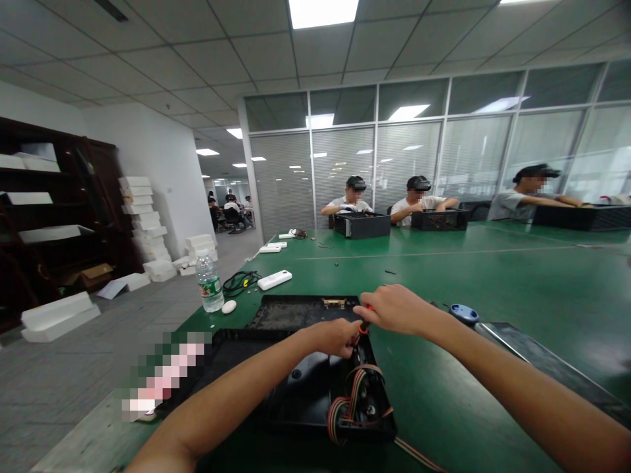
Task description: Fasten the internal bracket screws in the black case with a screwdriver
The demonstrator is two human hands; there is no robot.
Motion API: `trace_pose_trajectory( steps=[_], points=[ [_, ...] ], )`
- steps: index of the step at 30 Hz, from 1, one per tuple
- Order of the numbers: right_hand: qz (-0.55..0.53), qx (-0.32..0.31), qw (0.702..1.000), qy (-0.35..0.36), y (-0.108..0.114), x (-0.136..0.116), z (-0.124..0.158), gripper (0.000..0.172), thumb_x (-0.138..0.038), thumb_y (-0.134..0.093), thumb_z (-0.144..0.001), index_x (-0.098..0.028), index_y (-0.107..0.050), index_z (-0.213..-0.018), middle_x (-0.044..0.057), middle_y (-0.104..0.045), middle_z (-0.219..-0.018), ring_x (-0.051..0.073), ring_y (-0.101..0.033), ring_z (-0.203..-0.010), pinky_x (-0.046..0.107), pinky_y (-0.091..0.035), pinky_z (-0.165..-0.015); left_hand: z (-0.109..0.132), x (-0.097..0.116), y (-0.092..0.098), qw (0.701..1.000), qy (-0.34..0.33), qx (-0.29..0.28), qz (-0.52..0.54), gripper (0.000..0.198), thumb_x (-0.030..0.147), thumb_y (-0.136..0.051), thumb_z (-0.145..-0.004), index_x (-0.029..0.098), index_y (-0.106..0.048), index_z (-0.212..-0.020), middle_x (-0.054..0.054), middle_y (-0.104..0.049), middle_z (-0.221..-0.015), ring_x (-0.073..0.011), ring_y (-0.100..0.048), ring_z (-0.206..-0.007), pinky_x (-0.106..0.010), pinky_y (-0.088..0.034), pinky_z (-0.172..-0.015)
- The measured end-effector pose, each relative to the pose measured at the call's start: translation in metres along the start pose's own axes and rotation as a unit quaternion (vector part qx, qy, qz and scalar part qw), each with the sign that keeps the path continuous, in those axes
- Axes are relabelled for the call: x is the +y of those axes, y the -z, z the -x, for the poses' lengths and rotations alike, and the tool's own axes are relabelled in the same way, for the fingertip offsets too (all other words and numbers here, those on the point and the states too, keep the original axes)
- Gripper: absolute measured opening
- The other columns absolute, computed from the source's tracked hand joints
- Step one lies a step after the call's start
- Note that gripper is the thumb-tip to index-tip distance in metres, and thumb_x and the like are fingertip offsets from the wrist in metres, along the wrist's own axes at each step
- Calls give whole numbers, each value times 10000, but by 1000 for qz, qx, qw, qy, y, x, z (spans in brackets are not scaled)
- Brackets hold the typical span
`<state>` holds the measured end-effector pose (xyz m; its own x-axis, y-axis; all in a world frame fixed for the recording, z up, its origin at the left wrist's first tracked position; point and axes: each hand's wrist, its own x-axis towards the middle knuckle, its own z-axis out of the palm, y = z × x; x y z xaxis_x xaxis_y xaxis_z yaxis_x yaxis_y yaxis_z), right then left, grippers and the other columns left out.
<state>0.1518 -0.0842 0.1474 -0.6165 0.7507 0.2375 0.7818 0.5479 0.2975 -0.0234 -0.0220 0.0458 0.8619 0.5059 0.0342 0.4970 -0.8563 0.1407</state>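
Note:
My right hand (394, 307) is closed around the handle of a screwdriver (364, 326), dark with orange-red parts. The tool points down at the right side of an open black plastic housing (296, 394) on the table in front of me. Against the screwdriver's lower part, my left hand (336, 336) has its fingers curled together; what they pinch is hidden. Bundled striped wires (338, 420) loop inside the housing's near right corner and trail out over its edge. Behind it lies another flat black panel (290, 314) with a brass-coloured connector (334, 303).
On the green table (493, 276) stand a water bottle (210, 286), a black cable (239, 282) and a white device (275, 280) at left. A blue round dish (464, 314) and a dark flat panel (547, 361) lie right. Across the table, three people work at black cases (367, 225).

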Motion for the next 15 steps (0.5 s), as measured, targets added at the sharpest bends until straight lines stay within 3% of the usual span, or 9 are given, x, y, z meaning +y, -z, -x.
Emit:
trace_pose_trajectory(
  steps=[3,6,9,12,15],
  points=[
    [3,-12,1000,-17,-1,8,1,500,-482,-303,-908,-162,-666,-781,108,-676,-719,232,-636,-690,267,-366,-565,2,-1,1,1000,-18,1,11,306,110,-611,-679,170,-488,-954,20,-557,-734,-124,-542,-660,-200,-390,-594],
    [-66,-55,996,28,-3,20,9,383,-493,-428,-855,-204,-680,-848,66,-683,-742,207,-631,-692,251,-372,-566,2,-4,1,999,-39,-1,30,401,89,-625,-656,175,-503,-1028,24,-549,-750,-112,-528,-661,-189,-388,-599],
    [-121,-77,989,21,-4,36,22,321,-453,-469,-835,-203,-672,-832,51,-669,-741,192,-618,-689,251,-374,-576,0,-6,0,997,-56,6,56,517,77,-638,-639,185,-495,-1124,24,-546,-769,-104,-519,-667,-183,-395,-613],
    [-207,-89,974,-24,-6,51,39,321,-436,-437,-851,-173,-621,-842,46,-628,-729,160,-588,-628,245,-380,-562,1,-5,7,992,-62,28,103,701,62,-620,-654,207,-368,-1292,30,-538,-782,-83,-509,-640,-172,-404,-615],
    [-337,-97,935,-41,-13,60,54,315,-438,-397,-872,-164,-531,-951,26,-583,-759,129,-558,-596,235,-402,-560,9,-5,21,989,-54,46,131,804,47,-598,-668,227,-243,-1367,33,-539,-804,-72,-505,-633,-164,-412,-622]
  ],
)
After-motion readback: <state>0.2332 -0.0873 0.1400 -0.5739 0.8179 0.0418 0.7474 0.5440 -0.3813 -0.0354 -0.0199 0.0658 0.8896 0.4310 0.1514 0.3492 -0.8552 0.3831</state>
